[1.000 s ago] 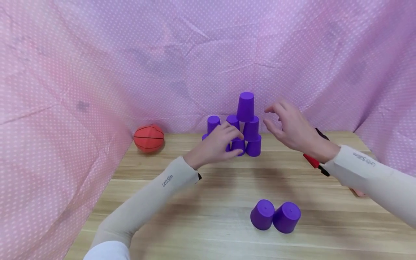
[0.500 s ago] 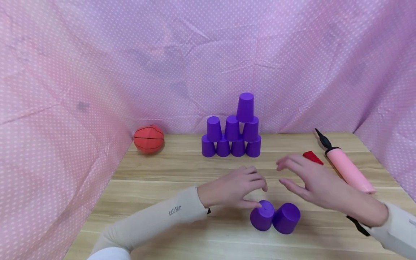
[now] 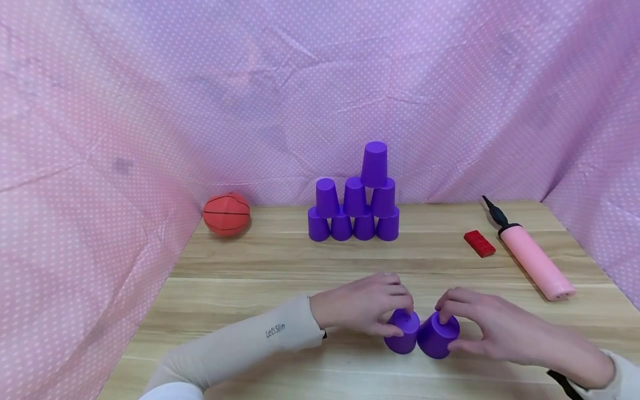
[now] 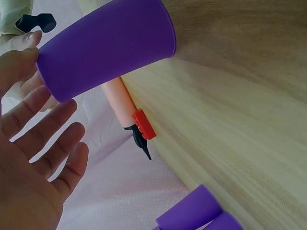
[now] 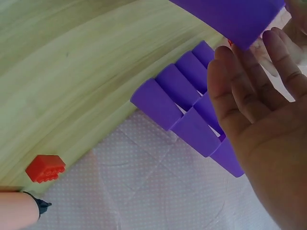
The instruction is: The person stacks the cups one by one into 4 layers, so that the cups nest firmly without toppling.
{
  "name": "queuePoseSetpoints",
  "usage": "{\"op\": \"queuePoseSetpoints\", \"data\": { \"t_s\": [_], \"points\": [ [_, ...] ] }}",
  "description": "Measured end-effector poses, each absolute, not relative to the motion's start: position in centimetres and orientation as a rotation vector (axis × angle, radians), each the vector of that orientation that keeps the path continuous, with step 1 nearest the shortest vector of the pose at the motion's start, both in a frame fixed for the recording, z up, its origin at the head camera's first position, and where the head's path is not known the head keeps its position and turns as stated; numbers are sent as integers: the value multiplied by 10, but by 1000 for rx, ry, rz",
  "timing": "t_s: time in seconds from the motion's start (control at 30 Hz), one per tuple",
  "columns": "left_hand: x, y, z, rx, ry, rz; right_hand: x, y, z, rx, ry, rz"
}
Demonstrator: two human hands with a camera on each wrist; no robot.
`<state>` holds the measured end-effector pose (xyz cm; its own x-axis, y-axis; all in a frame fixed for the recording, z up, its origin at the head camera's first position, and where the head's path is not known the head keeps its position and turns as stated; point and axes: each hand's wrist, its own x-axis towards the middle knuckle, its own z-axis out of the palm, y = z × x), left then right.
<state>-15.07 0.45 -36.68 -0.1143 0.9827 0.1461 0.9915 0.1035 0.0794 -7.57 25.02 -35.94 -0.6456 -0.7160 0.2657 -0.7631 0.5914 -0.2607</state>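
Both hands on the two loose cups, near table edge.
Left hand [image 3: 362, 304] fingers curl round the left cup [image 3: 401, 331]; right hand [image 3: 492, 328] pinches the right cup [image 3: 437, 336], the two cups touching. Best lifted straight up, apart. Bare wood between them and the cup pyramid [image 3: 356, 208]; brick [image 3: 479, 243] and pump [image 3: 532, 261] lie right.

Far back on your light wooden table [image 3: 280, 261] you can see a tower of upside-down purple plastic cups [image 3: 356, 203], four at the bottom, three above, one on top. To its left sits a small orange rubber basketball [image 3: 226, 213] by the pink dotted cloth [image 3: 150, 100] that hangs all around. On your right lies a little red plastic building brick [image 3: 479, 243], and just beside it a long pink air pump with a black tip [image 3: 530, 256]
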Motion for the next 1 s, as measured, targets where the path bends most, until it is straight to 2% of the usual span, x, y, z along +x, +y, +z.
{"op": "queuePoseSetpoints", "data": {
  "t_s": [0.73,1.0],
  "points": [
    [-149,0,-371,-2075,-2307,-275,-79,245,-362,1251,-2663,585],
    [-157,-17,-368,-1990,-2347,-365,-88,241,-358,1217,-2583,561]
  ]
}}
